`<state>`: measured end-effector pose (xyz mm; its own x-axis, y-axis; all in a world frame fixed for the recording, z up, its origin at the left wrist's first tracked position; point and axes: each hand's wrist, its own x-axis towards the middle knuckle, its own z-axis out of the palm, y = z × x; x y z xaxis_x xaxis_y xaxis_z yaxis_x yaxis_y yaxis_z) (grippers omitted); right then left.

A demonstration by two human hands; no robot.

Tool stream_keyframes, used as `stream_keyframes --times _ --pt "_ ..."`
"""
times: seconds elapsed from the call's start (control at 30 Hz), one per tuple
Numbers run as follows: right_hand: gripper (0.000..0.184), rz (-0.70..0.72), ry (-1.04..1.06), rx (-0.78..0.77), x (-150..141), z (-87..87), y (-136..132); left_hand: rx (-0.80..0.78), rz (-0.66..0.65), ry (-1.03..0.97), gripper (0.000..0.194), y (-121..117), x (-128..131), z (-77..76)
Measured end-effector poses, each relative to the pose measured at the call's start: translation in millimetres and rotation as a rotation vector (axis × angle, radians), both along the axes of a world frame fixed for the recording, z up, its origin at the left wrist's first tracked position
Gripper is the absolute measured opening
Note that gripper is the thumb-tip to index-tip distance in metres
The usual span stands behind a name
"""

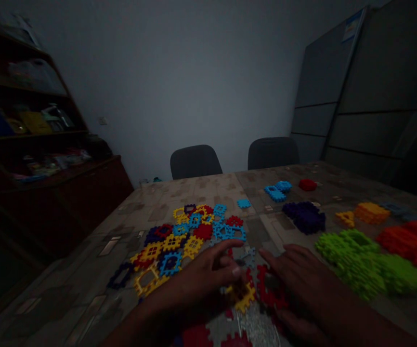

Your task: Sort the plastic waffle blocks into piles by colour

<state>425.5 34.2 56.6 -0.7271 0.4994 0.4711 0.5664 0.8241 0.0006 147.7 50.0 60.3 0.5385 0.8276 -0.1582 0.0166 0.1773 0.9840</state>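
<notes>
By the near edge of the table (96, 277), the left hand (208, 267), half curled, hovers by a yellow block (245, 302); the right hand (300, 272), loosely spread, meets a red block (265, 289). Whether either grips, I can't tell.

Red notched frame (264, 290), yellow notched piece (245, 303) just beside it

The left grip (210, 268) and right grip (298, 272) are bare hands with slender fingers (226, 245) and thumbs (227, 275). Both the left forearm (158, 304) and right forearm (360, 311) are uncovered, smoothly rounded; dim light and blur hide finer detail.
</notes>
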Motion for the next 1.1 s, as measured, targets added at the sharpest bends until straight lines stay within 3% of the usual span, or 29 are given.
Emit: stream_keyframes --times 0.17,0.37,0.5,0.67,0.87,1.1 --pt "0.067 -0.105 -0.104 0.071 2 -15.8 -4 0.118 0.023 0.068 0.072 11 -21 20.0" --pt "0.080 -0.160 -0.168 0.082 5 -29.8 -13 0.172 -0.035 0.129 0.057 11 -24 16.9" --pt "0.082 -0.137 -0.150 -0.016 9 -22.3 -10 0.200 -0.047 0.170 0.052 10 -26 15.8" --pt "0.089 0.075 -0.109 -0.257 9 -7.6 -5 0.272 -0.034 0.223 0.046 15 -38 20.7" --pt "0.105 0.053 -0.111 -0.363 4 -14.4 -1 0.339 0.089 0.261 0.046 25 -62 37.5" --pt "0.097 0.045 -0.131 -0.377 7 -20.3 4 0.483 0.254 0.432 0.051 25 -86 61.6"
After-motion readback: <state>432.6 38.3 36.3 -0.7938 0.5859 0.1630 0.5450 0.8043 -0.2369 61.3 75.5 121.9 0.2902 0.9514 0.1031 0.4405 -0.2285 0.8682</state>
